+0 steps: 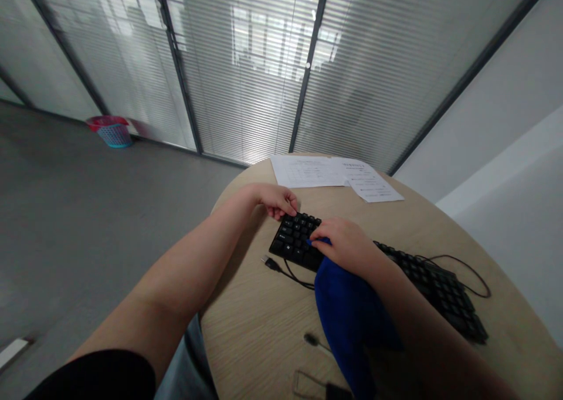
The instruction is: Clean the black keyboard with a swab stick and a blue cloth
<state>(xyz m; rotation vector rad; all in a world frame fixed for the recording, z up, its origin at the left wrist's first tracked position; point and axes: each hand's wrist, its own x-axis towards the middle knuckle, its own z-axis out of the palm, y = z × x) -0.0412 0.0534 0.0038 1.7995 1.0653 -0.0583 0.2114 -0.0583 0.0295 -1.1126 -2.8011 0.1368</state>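
A black keyboard (288, 240) lies across the round wooden table, its middle hidden by my right hand and forearm. At its far left corner, my left hand (278, 200) is closed, with thumb and curled fingers gripping the edge. My right hand (345, 241) pinches a blue cloth (347, 306) over the left-hand keys. Most of that cloth hangs down below the hand toward me, under the forearm. Beside the keyboard's near left edge rests a black USB plug (271, 264) on its cable.
White printed sheets (312, 171) lie at the table's far edge (246, 174). A cable (486, 285) loops at the right. Nearer me are a small dark connector (311, 339) and a dark object (336, 392) with a cord. A red-and-blue basket (115, 133) stands on the floor.
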